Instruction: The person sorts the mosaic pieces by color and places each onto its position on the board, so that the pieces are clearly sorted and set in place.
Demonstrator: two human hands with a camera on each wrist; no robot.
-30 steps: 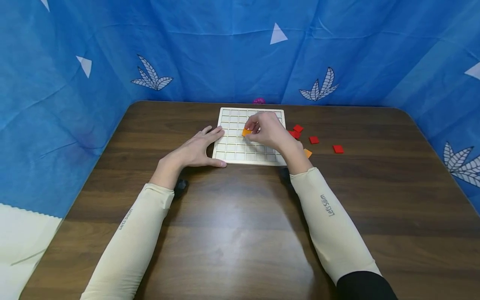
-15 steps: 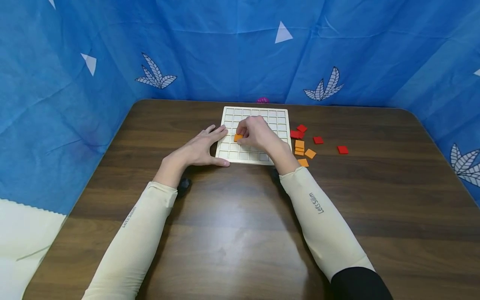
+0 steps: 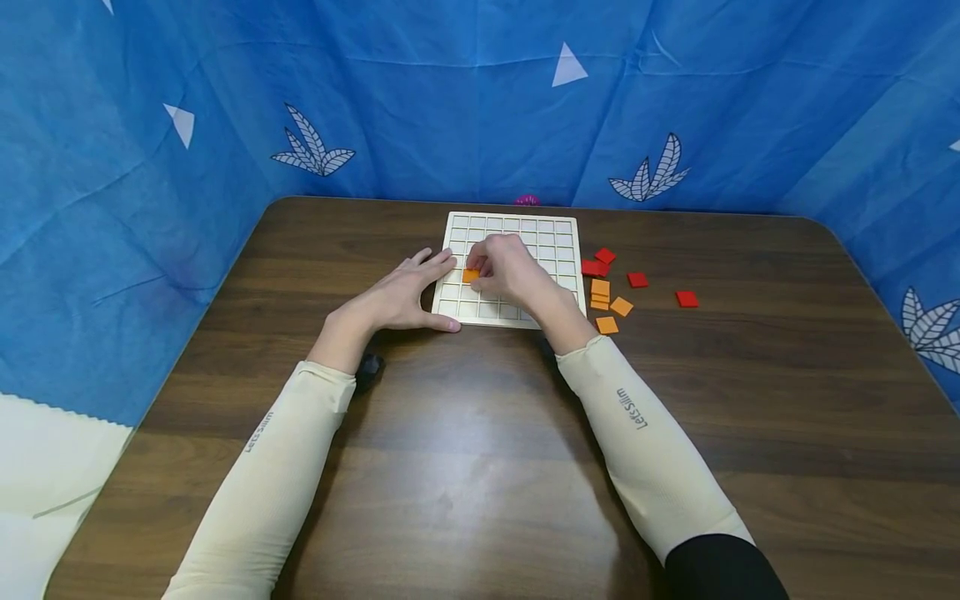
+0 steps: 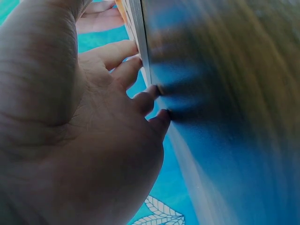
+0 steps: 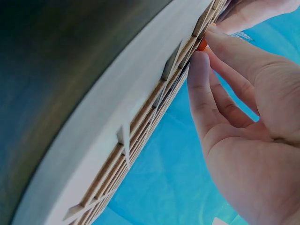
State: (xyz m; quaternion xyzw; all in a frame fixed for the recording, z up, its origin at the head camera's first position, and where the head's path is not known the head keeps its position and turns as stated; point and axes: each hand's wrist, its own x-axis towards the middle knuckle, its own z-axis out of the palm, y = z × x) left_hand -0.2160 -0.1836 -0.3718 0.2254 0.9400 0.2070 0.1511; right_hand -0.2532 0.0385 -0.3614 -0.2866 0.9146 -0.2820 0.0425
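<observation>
A white grid board (image 3: 487, 312) with square cells lies near the table's far side. Over its left half my right hand (image 3: 508, 268) pinches an orange square tile (image 3: 470, 276) between thumb and fingers, low at the cells. The right wrist view shows the tile's orange edge (image 5: 202, 45) at the fingertips, right by the grid. My left hand (image 3: 401, 296) is spread at the board's left edge, thumb by the near left corner and fingers relaxed. In the left wrist view, its fingertips (image 4: 131, 70) meet the board's side and the tabletop.
Right of the board lie several loose orange tiles (image 3: 607, 325), some overlapping. Several red tiles (image 3: 637, 280) are scattered behind and beyond them. The brown wooden table (image 3: 450, 467) reaches back to a blue patterned curtain (image 3: 465, 100).
My right hand has shifted left and slightly nearer across the board with the orange tile, down to the cells. The left hand stays at the board's edge. The head view has shifted slightly.
</observation>
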